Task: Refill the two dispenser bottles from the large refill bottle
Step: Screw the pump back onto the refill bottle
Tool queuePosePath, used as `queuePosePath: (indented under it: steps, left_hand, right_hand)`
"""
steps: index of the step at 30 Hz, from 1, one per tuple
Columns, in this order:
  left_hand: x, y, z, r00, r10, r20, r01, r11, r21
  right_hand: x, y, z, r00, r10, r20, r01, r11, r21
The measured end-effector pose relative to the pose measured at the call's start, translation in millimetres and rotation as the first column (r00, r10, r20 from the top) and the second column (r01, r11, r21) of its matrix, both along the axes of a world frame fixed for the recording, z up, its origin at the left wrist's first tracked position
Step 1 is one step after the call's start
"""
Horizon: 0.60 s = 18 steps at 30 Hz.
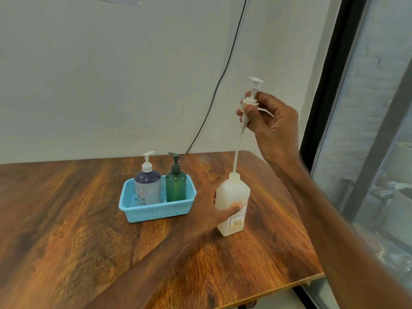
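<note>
Large refill bottle (pixel 231 192) stood upright on wooden counter (pixel 66 219), toward right edge, neck uncapped. Left grip (pixel 209 210) wrapped round bottle's lower body, thumb across label. Right grip (pixel 270 121) pinched white pump head (pixel 250 102) at collar, held high above bottle. Dip tube (pixel 236 157) hung down, lower end meeting bottle neck. Navy dispenser bottle (pixel 147 186) and green dispenser bottle (pixel 176 186), pumps fitted, stood side by side in blue basket (pixel 156 211) left of refill bottle. Black cable (pixel 223 74) ran down wall behind.

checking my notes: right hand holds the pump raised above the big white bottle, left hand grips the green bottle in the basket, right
No: the head view shows the left hand gripping the big white bottle, not the green bottle. The right hand does hold the pump.
</note>
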State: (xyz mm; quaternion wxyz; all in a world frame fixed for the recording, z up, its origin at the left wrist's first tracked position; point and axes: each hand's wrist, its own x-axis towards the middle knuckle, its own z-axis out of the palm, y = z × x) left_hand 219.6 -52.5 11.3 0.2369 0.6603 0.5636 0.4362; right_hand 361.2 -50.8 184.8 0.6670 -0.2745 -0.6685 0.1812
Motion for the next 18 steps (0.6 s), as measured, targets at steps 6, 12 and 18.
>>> queuePosePath:
  steps: [6,12,18]
  left_hand:
    - [-1.7,-0.3,0.1,1.000,-0.013,0.004,0.013,1.000,-0.009]
    - [-1.7,-0.4,-1.9,1.000,-0.015,-0.004,0.015,1.000,-0.011]
    - [-2.1,-1.6,-1.6,1.000,-0.031,0.002,0.031,0.999,0.011]
  right_hand:
    - [-4.6,5.5,-25.0,1.000,0.020,0.016,-0.019,0.999,-0.048]
    - [0.3,2.1,-6.1,1.000,-0.013,-0.007,0.013,0.998,0.056]
    - [1.5,7.9,-6.3,0.999,-0.022,0.038,0.019,0.998,0.063]
